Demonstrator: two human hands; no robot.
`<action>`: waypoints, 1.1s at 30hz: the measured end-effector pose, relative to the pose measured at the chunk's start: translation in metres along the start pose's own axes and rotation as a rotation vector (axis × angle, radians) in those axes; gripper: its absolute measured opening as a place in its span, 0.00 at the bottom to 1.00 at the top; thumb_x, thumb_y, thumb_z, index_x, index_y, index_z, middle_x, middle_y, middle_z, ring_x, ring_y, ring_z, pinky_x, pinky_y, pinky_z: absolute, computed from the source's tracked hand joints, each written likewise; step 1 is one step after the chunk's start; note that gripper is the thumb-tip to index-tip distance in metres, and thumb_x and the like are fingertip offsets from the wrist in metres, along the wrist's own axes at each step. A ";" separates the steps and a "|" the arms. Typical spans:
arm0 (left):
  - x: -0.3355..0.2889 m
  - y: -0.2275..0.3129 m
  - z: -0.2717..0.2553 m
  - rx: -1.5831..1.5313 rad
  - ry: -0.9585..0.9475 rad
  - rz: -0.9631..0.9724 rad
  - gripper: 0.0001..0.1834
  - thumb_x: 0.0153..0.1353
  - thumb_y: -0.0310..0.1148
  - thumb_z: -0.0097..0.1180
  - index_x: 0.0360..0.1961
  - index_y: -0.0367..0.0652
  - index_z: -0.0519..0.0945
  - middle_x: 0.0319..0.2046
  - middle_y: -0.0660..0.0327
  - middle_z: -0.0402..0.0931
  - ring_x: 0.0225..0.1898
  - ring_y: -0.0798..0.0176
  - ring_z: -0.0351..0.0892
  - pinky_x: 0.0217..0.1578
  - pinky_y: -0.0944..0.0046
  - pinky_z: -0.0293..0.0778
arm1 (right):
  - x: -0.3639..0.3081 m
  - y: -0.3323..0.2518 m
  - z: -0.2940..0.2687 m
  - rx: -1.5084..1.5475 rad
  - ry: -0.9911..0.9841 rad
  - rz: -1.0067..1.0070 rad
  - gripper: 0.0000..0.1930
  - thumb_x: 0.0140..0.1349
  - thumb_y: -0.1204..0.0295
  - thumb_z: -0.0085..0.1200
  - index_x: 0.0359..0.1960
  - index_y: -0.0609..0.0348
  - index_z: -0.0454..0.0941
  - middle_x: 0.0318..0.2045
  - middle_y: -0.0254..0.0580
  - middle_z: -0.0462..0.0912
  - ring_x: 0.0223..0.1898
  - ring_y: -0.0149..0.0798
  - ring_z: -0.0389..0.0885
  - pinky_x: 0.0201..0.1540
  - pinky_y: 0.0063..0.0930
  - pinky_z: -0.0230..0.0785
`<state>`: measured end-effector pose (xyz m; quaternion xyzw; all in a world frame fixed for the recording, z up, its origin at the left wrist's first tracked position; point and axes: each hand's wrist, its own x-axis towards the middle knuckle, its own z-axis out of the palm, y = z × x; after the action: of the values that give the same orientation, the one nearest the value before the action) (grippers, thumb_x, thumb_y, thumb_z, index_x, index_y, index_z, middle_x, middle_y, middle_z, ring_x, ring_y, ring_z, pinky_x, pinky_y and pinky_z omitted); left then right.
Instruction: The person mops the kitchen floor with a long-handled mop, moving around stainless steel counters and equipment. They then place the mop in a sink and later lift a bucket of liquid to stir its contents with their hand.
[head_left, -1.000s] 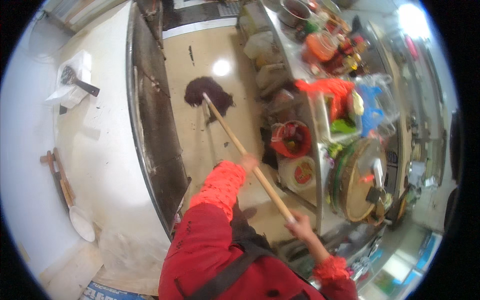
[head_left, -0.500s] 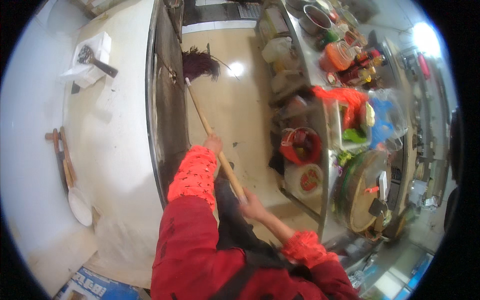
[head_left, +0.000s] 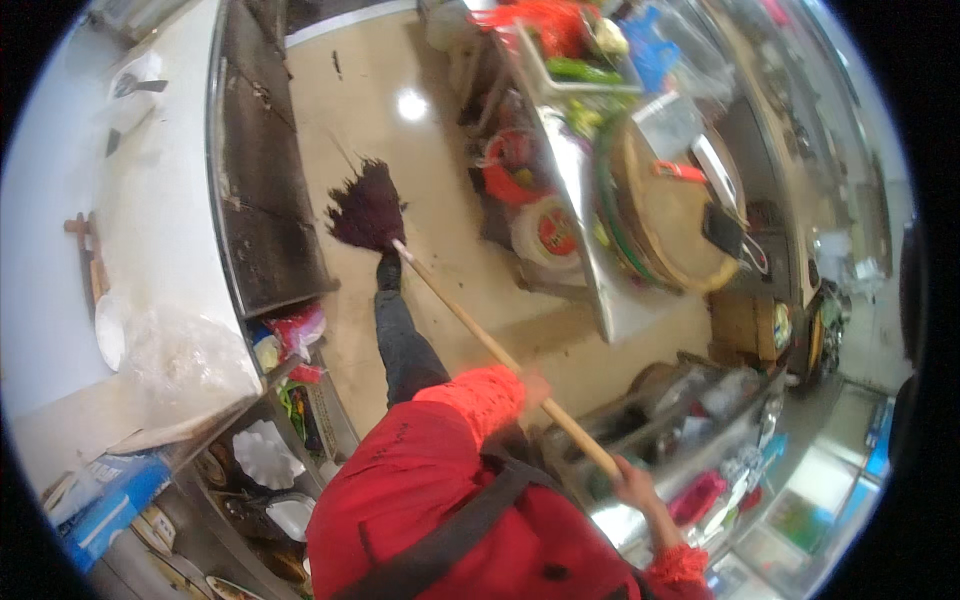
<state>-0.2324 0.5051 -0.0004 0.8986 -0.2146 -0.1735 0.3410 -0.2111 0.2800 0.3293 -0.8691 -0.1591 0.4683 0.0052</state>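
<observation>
Both hands hold a mop by its light wooden handle (head_left: 465,318). The dark maroon mop head (head_left: 370,208) lies spread on the tan tiled floor (head_left: 420,180), just ahead of my dark shoe (head_left: 389,270). My left hand (head_left: 534,386), below a bright red sleeve cover, is wrapped round the middle of the pole. Nearer the upper end, my right hand (head_left: 632,484) grips the handle, farther right and closer to me. The pole slants from the floor at centre up toward the lower right.
On the right, a metal table (head_left: 585,205) carries a thick round chopping block (head_left: 650,225) with a cleaver (head_left: 672,125). Beneath it stand a red basket (head_left: 512,165) and white tub (head_left: 548,232). Dark cabinet doors (head_left: 258,160) line the left. A cluttered shelf (head_left: 660,405) sits at lower right.
The mop head has come from beside the left cabinet back toward me, and the handle has swung to the right. My view and body have turned; both hands keep their hold.
</observation>
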 end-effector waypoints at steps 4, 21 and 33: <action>0.005 0.154 0.023 -0.236 -0.175 0.240 0.05 0.39 0.31 0.57 0.19 0.43 0.81 0.23 0.53 0.79 0.32 0.47 0.80 0.36 0.51 0.73 | -0.151 0.046 0.014 0.093 0.043 0.153 0.26 0.46 0.71 0.56 0.52 0.49 0.75 0.33 0.56 0.82 0.37 0.58 0.81 0.39 0.44 0.73; -0.039 -0.039 -0.113 -0.107 -0.125 -0.023 0.09 0.49 0.32 0.58 0.33 0.54 0.83 0.32 0.62 0.80 0.39 0.55 0.78 0.40 0.53 0.75 | 0.008 -0.082 -0.010 -0.034 0.370 -0.114 0.27 0.40 0.75 0.55 0.49 0.52 0.75 0.29 0.51 0.79 0.29 0.56 0.78 0.32 0.45 0.70; -0.248 -0.380 -0.353 0.344 0.507 -0.728 0.16 0.52 0.28 0.53 0.44 0.42 0.76 0.49 0.53 0.72 0.55 0.47 0.67 0.57 0.52 0.63 | 0.295 -0.508 -0.059 -0.381 0.495 -0.689 0.27 0.48 0.79 0.55 0.53 0.73 0.66 0.30 0.56 0.76 0.25 0.54 0.80 0.24 0.39 0.74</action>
<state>-0.1797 1.0768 0.0286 0.9728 0.1788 -0.0187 0.1460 -0.1502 0.8540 0.2031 -0.8367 -0.5157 0.1800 0.0387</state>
